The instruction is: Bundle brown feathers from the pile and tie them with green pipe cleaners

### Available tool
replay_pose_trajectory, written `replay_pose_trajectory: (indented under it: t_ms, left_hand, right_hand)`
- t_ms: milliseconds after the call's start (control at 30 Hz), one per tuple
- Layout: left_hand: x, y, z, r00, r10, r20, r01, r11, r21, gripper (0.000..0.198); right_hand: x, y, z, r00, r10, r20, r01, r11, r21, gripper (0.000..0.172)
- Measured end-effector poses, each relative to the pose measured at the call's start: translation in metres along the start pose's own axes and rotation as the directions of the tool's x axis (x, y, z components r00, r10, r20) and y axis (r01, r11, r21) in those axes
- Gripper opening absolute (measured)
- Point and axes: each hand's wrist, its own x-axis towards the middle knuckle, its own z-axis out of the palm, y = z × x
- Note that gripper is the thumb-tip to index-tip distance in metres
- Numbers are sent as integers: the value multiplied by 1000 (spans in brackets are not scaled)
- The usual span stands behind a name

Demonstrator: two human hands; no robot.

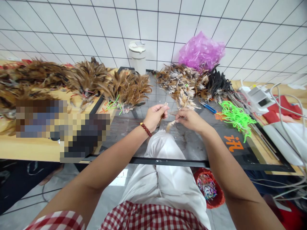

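My left hand (155, 116), with a beaded bracelet at the wrist, is closed in a pinch. Brown feathers show just below its fingers, with a pale end at the fingertips. A short way to the right, my right hand (189, 119) pinches a pale, fluffy feather (171, 125) that hangs toward the left. Both hands are above the dark glass tabletop (124, 127). Beyond them lie a heap of brown feathers (127, 88) and a mixed heap of pale and brown feathers (182, 86).
Blue thread snips (209, 108) and a tangle of green cords (236, 118) lie to the right. Behind stand a white tumbler (138, 59) and a purple plastic bag (201, 51). More feather bundles (83, 76) fill the left. A red bin (219, 201) is below the table edge.
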Motion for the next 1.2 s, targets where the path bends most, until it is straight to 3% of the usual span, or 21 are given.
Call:
replay_pose_trajectory:
  t_ms: [133,233,333,500,633,733,867,1000,1133,1200]
  left_hand:
    - [4,-3,2,998,13,-66,-11,999,39,16]
    - [12,-8,6,992,26,-122,-10,991,136,13]
    - [20,-13,10,995,29,-93,-3,962,272,11]
    - [34,-15,12,997,57,-48,-30,893,449,13]
    - [49,-11,11,988,98,123,-152,801,579,24]
    - [58,-9,11,990,35,138,-106,825,556,22]
    - [62,-10,9,993,-22,115,-39,864,502,19]
    - [61,-11,5,998,5,61,-28,923,384,18]
    - [58,-7,4,998,30,-53,-19,981,195,23]
    - [55,-5,4,999,1,-44,6,986,169,25]
  right_hand:
    - [8,-5,5,989,-34,-146,30,999,-29,15]
    - [14,-11,14,960,-29,-279,-12,989,-145,15]
    - [18,-14,22,938,-24,-345,-53,976,-211,16]
    - [21,-6,27,867,77,-492,-136,987,-87,13]
    - [28,8,28,830,114,-545,-46,990,137,10]
    - [37,18,29,800,238,-550,-23,929,369,9]
    - [51,26,31,785,411,-463,-41,782,622,13]
    - [55,30,32,780,421,-463,13,729,684,17]
    - [49,30,31,660,495,-565,78,704,706,16]
    - [46,27,29,695,411,-590,72,776,626,13]
